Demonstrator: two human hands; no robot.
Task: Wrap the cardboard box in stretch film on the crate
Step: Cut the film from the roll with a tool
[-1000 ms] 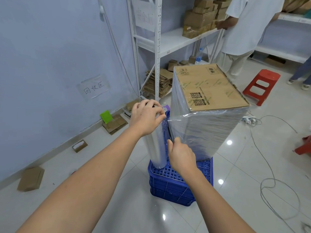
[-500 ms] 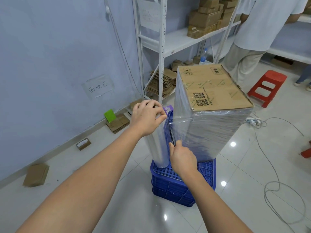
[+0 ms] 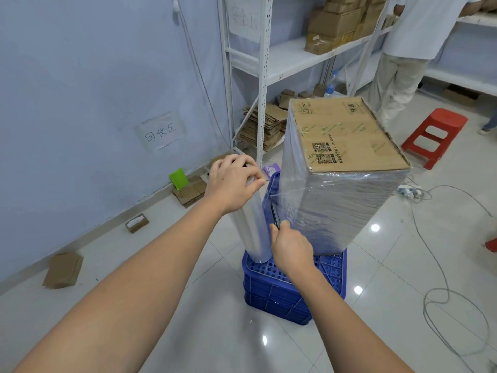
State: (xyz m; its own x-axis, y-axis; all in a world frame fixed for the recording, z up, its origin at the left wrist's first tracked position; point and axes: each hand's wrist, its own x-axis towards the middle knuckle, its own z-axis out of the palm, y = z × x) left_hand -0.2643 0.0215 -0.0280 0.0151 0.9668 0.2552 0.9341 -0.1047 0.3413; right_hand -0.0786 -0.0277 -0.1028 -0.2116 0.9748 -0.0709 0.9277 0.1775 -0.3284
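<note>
Glossy film sheathed the tall cardboard box (image 3: 347, 135) on the perforated blue crate (image 3: 285, 294), left hand (image 3: 231, 183) gripped the film roll (image 3: 252, 232) top, right hand (image 3: 291, 249) pinched a dark blade (image 3: 274, 212), red stool (image 3: 435, 135) at two o'clock.

A red stool (image 3: 435, 137) stands on the right. A white shelf rack (image 3: 262, 68) at the far side carries small cartons (image 3: 332, 22). Flattened cardboard (image 3: 262, 126) lies under it. A grey cable (image 3: 441, 300) loops on the tiles at right.
</note>
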